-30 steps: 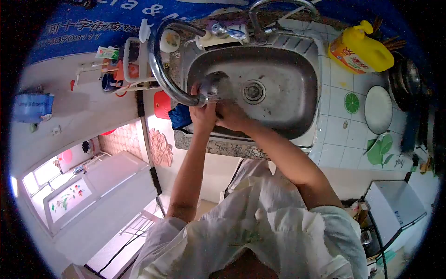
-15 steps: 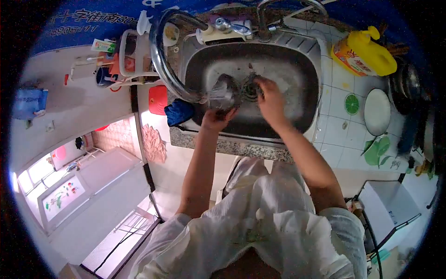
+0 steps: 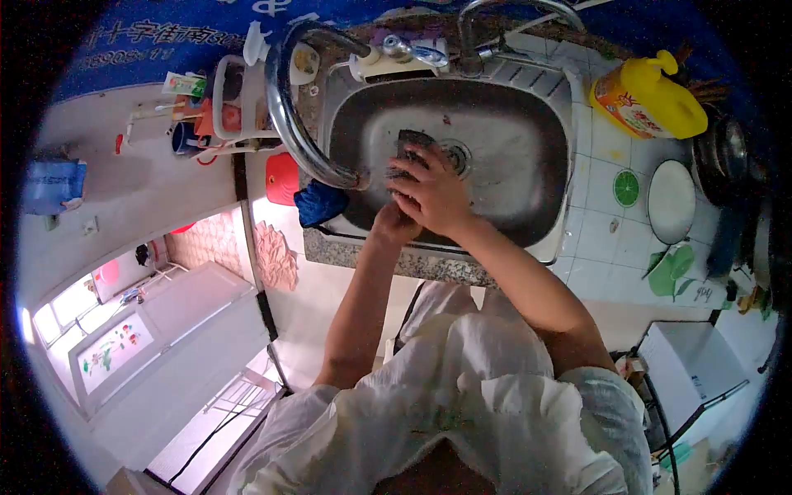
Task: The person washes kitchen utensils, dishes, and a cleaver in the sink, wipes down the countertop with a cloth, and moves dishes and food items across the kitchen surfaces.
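Over the near left part of the metal sink (image 3: 511, 210), my left hand (image 3: 396, 224) is closed around the lower end of a dark, rounded object (image 3: 415, 139). Its kind is hard to make out, since my hands cover most of it. My right hand (image 3: 431, 194) lies across its top with fingers spread, touching it. Beside them, to the left, ends the curved metal faucet spout (image 3: 351, 179). The sink drain (image 3: 456, 157) shows just right of the object, with small dark bits of debris in the basin.
A blue cloth (image 3: 320, 202) hangs at the sink's left rim. On the tiled counter to the right stand a yellow jug (image 3: 643, 95), a white plate (image 3: 670, 200) and dark pans (image 3: 726, 157). A granite edge (image 3: 445, 266) runs along the front.
My right hand has moved left from the drain onto the dark object. That object, earlier wet and shiny beside the spout, now sits slightly further right, mostly covered.
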`<state>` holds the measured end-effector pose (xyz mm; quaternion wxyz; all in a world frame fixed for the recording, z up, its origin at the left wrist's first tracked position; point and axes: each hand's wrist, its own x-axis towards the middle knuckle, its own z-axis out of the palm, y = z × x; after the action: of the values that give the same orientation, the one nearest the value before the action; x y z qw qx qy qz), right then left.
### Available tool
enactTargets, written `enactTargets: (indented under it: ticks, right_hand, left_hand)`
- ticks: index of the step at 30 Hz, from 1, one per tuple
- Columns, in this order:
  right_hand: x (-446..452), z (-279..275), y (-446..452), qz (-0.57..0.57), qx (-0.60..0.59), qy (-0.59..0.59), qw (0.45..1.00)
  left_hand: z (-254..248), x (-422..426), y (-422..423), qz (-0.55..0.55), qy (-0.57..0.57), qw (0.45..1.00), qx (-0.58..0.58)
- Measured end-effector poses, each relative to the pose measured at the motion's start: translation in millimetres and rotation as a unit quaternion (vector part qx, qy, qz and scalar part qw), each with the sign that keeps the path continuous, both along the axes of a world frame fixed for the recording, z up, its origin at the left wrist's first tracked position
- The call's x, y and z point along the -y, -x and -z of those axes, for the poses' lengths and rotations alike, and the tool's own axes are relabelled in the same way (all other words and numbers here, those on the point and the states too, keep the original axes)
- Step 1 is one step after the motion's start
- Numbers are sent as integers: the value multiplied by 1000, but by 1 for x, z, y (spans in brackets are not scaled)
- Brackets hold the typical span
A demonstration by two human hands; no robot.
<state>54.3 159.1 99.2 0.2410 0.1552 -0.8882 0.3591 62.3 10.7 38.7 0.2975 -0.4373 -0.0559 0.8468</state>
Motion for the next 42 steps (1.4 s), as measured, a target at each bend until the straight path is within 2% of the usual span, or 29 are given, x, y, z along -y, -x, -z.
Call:
enactTargets:
  ticks: [1, 3, 4, 5, 7, 8, 9, 10, 11, 13, 14, 15, 16, 18, 20, 21, 22, 23, 25, 28, 30, 31, 33, 35, 36, 37, 39, 40, 42]
  right_hand:
    - [-1, 5, 5, -1, 1, 0, 1000]
    - [-7, 28, 34, 59, 154, 111, 980]
    - [-15, 33, 45, 61, 230, 207, 949]
    - [-16, 37, 45, 61, 229, 210, 949]
    - [-20, 25, 43, 30, 132, 170, 976]
    - [-13, 17, 32, 31, 65, 113, 991]
    - [-10, 7, 27, 31, 65, 113, 991]
    - [-9, -4, 23, -19, 44, 52, 997]
    - [-7, -9, 20, -69, 24, -8, 997]
    - [-18, 10, 38, -49, 43, -21, 998]
    - [-25, 21, 45, -4, 92, 63, 994]
    - [-32, 22, 49, 41, 141, 146, 978]
    - [-43, 23, 51, 3, 196, 208, 958]
    - [-48, 22, 50, 1, 229, 222, 948]
    - [-52, 20, 49, 4, 260, 232, 937]
    - [-53, 16, 48, 35, 257, 161, 952]
    - [-54, 11, 48, 64, 251, 88, 962]
    - [-51, 6, 46, 64, 249, 87, 963]
    - [-37, -12, 36, 103, 289, -114, 945]
    - [-10, 4, 21, 105, 165, -78, 977]
    - [-3, -4, 11, 104, 43, -78, 991]
    - [-4, -2, 9, 103, 42, -78, 991]
    - [-10, 6, 1, 46, 12, -79, 996]
    - [-33, 19, -3, -28, 18, -91, 995]
    - [-46, 25, -1, -96, 23, -104, 990]
    - [-56, 28, 2, -97, 23, -104, 990]
    - [-69, 32, 9, -184, 88, -162, 965]
    - [-66, 34, 14, -185, 90, -162, 965]
    - [-57, 35, 27, -35, 115, -159, 980]
  left_hand:
    - [0, -1, -2, -46, 33, 998, 2]
    - [8, 7, 3, 131, -136, 980, 66]
    - [-2, 7, 1, 144, -157, 974, 74]
    - [-2, 10, 0, 145, -154, 975, 73]
    - [2, 14, 1, 179, -132, 974, -41]
    - [4, 10, -1, 178, -133, 974, -43]
    - [2, 2, -3, 223, 82, 969, -71]
    - [1, -2, -5, 259, 294, 915, -95]
    - [-2, 1, -3, 259, 294, 915, -93]
    - [-7, 11, 13, 239, 56, 969, 3]
    - [-11, 18, 10, 209, -10, 976, -60]
    - [-13, 22, 14, 208, -9, 976, -58]
    - [-13, 24, 21, 272, -5, 960, -71]
    - [-19, 21, 22, 332, 1, 940, -83]
    - [-25, 8, 21, 327, 179, 920, -120]
    - [-26, 5, 20, 326, 237, 906, -130]
    - [-26, 6, 21, 286, 197, 928, -133]
    - [-25, 7, 21, 244, 156, 947, -137]
    - [-34, -2, 17, 226, 158, 953, -125]
    - [-45, -25, 21, 137, 113, 971, -162]
    - [-27, -23, 18, 82, 211, 953, -202]
    - [-24, -19, 18, 81, 211, 953, -203]
    - [-23, -6, 18, 164, 299, 921, -189]
    - [-35, 5, 21, 201, 308, 909, -194]
    - [-40, 9, 25, 262, 323, 885, -210]
    - [-49, 8, 28, 321, 336, 856, -225]
    - [-55, 3, 28, 308, 343, 854, -241]
    - [-53, 2, 31, 328, 388, 838, -200]
    - [-51, -6, 36, 346, 429, 818, -166]
